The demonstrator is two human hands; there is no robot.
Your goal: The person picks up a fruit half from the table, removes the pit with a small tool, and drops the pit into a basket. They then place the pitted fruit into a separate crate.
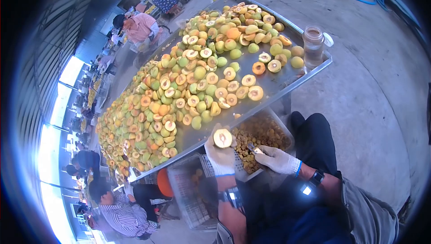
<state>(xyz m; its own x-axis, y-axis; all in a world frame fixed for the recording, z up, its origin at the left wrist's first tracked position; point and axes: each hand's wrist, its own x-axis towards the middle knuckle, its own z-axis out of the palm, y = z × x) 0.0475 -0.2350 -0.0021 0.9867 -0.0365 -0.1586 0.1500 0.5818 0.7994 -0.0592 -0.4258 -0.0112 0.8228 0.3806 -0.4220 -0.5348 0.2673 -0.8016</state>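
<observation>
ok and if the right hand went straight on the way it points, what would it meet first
Probably the halved fruit in the left hand, with the small tool in the right hand leading; depth is hard to judge from this one view.

The left hand point(221, 158) holds a halved fruit point(222, 138); at its three o'clock, the right hand point(279, 159) grips a small tool point(255, 149); a fruit-heaped surface point(197, 137) spreads toward eleven.

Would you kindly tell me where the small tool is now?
In the head view, the tool is in the right hand, below and right of centre, over the bin and to the right of the fruit half in the left hand.
</observation>
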